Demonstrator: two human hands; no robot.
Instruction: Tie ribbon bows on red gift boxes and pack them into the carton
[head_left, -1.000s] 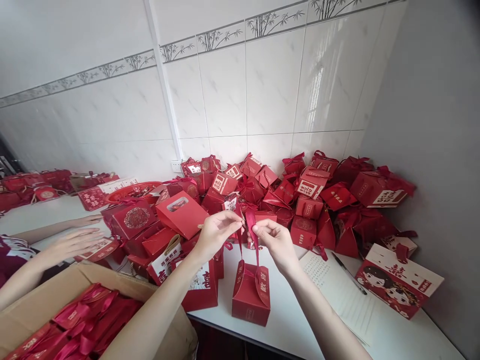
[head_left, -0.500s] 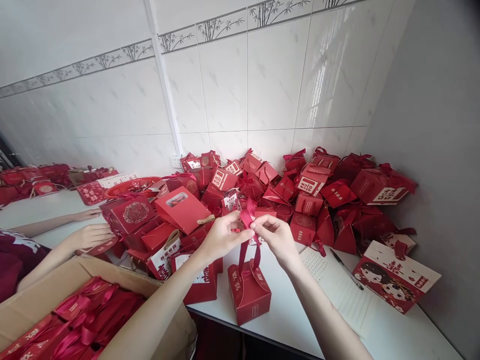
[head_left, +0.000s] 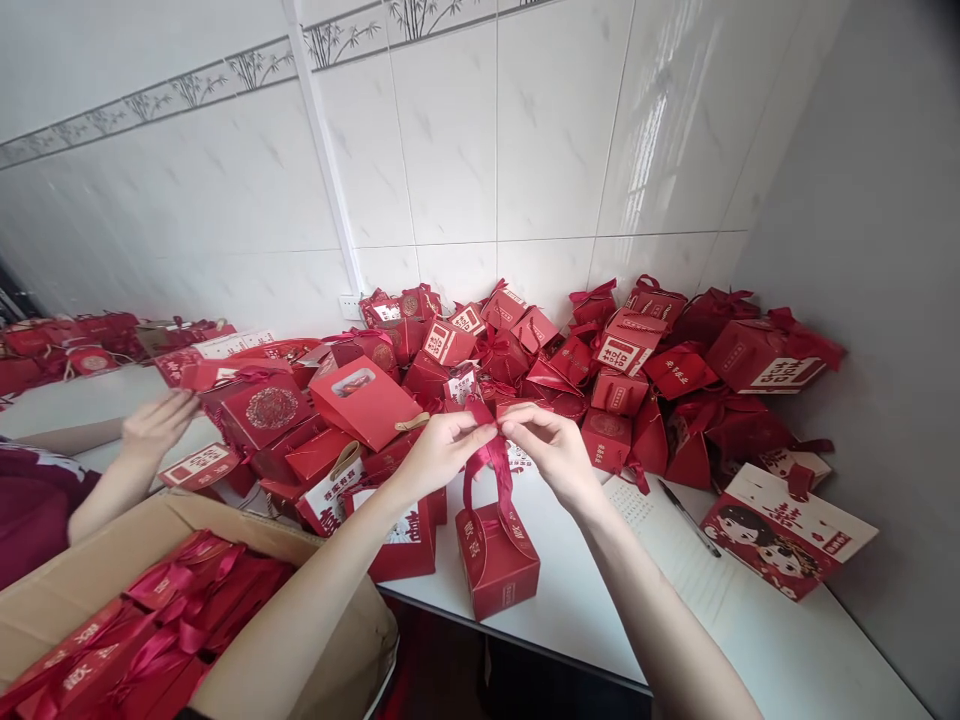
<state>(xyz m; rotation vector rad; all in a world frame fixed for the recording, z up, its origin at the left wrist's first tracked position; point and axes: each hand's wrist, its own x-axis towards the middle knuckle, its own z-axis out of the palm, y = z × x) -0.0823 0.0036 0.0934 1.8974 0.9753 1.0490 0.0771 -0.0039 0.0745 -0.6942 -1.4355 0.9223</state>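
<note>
A small red gift box (head_left: 501,575) stands upright near the table's front edge, its curved top flaps folded together. Dark red ribbon (head_left: 491,455) rises in two strands from the box up to my hands. My left hand (head_left: 450,447) pinches the ribbon between thumb and fingers. Close beside it, my right hand (head_left: 546,447) also pinches ribbon, fingertips almost touching the left ones. The exact lie of the ribbon between the fingertips is hidden.
An open cardboard box (head_left: 187,510) of ribboned red boxes stands front left. Many red gift boxes (head_left: 517,350) are heaped along the wall. A pen (head_left: 690,518), written paper (head_left: 675,560) and a printed box (head_left: 787,530) lie right. Another person's hand (head_left: 161,425) is at left.
My hands remain pinched on the ribbon, and its upper loop has changed shape between them. At left, the other person's hand has lifted a red box. The view has tilted slightly down.
</note>
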